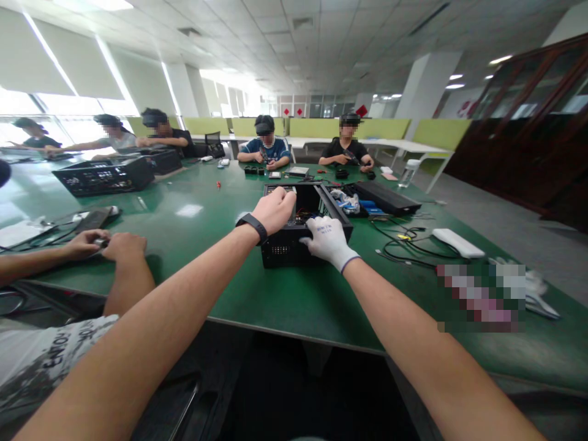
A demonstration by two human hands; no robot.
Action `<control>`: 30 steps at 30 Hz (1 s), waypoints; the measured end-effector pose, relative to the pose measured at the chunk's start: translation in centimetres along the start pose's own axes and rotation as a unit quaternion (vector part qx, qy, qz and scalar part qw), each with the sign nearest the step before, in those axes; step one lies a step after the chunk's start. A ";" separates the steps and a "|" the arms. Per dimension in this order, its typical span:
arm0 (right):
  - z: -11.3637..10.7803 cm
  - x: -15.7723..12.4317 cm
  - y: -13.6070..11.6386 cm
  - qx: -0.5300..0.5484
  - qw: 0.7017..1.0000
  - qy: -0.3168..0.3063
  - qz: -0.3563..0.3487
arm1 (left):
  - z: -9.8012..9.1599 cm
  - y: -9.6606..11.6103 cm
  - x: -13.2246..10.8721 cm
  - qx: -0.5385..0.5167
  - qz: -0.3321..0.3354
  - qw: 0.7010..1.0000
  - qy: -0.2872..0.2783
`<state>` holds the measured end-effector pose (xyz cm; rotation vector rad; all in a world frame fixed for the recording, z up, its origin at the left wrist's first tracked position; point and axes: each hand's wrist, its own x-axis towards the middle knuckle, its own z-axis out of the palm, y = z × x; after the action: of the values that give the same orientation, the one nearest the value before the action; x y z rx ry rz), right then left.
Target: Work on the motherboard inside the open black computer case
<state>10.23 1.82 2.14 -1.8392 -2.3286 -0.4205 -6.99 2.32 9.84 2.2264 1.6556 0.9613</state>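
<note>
A black computer case (294,252) stands in front of me on the green table, its open side facing up. My bare left hand (277,208), with a black band on the wrist, is closed over the left part of the opening. Its fingertips are hidden, so whatever it pinches cannot be made out. In a white glove, my right hand (327,236) grips the near upper edge of the case, fingers over the rim and thumb down the outer wall. Some thin wires show inside, between the two hands; the rest of the interior is dark.
Right of the case are a black flat panel (383,197), black cables (397,242), a white power strip (458,243) and a white glove (519,278). A co-worker's hands (105,243) are close on the left. Another case (105,176) stands farther left. A bottle (408,173) stands far right.
</note>
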 end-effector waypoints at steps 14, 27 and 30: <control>2.9 11.2 1.7 -0.026 0.999 -0.006 0.025 | 1.5 -4.0 0.5 -0.047 -0.035 0.998 -0.003; 1.8 7.3 0.7 -0.015 1.000 -0.015 0.009 | 0.2 -3.0 0.4 -0.043 -0.044 0.998 -0.027; 1.2 4.4 0.1 -0.010 1.000 -0.008 0.005 | 0.3 -2.6 0.6 -0.033 -0.042 0.997 -0.056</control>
<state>9.39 6.32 2.22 -1.8695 -2.3327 -0.4296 -8.75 3.82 8.48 2.1098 1.6306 0.8425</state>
